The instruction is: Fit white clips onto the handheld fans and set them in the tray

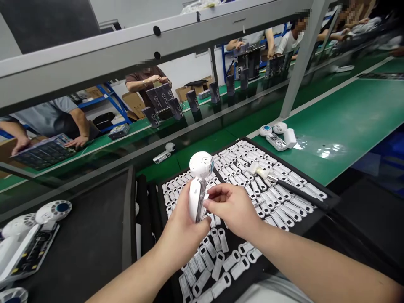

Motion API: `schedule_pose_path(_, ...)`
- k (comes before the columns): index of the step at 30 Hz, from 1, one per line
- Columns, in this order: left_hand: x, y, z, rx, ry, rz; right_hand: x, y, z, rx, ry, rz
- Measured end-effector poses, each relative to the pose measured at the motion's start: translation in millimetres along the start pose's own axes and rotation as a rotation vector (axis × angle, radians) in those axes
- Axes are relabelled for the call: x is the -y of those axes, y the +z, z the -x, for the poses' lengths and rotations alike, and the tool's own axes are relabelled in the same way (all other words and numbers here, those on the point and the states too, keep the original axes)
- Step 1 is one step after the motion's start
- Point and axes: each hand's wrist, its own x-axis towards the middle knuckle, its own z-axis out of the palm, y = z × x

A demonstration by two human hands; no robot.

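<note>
My left hand (184, 219) is wrapped round the handle of a white handheld fan (196, 195), held upright with its round head at the top. The fan's open edge faces right and shows a clear or grey layer. My right hand (235, 208) is closed in a pinch at that edge, and a small pale bit shows by its fingertips, too little to name. Below both hands, a black foam tray (232, 235) carries many flat white-and-grey handle covers (240, 268) in rows. A tool with a whitish head and a black handle (299, 193) lies across them.
At left, opened white fans (53, 211) lie on a black tray (94, 235). More fan parts (277, 136) rest on the green conveyor (334, 134) at right, and another fan (164, 153) lies beyond my hands. A grey metal beam (126, 50) crosses above. Co-workers handle dark boxes (160, 97) opposite.
</note>
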Motion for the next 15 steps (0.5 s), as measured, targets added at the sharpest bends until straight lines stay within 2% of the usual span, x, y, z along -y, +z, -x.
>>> schedule_pose_path(6,14.3,1.4,-1.2,-0.003,0.034,0.024,-11.0,12.3,0.2,-0.012,-0.020,-0.010)
schedule_pose_path(9,16.4,1.5,-3.4,0.016,0.016,0.177,-18.3,10.8,-1.8,-0.006,-0.166,0.071)
schedule_pose_path(11,16.0,0.0,-5.5,0.088,-0.068,0.370,-20.3,-10.7,-9.9,0.022,-0.320,0.337)
schedule_pose_path(12,15.4,-1.2,-6.7,0.122,-0.117,0.472,-20.7,-29.3,-16.4,0.017,-0.374,0.541)
schedule_pose_path(13,14.7,-2.6,-7.7,0.146,-0.160,0.562,-21.1,-52.4,-24.0,-0.007,-0.379,0.773)
schedule_pose_path(15,13.2,-5.2,-9.4,0.154,-0.200,0.698,-22.9,-106.2,-39.6,-0.166,-0.296,1.277)
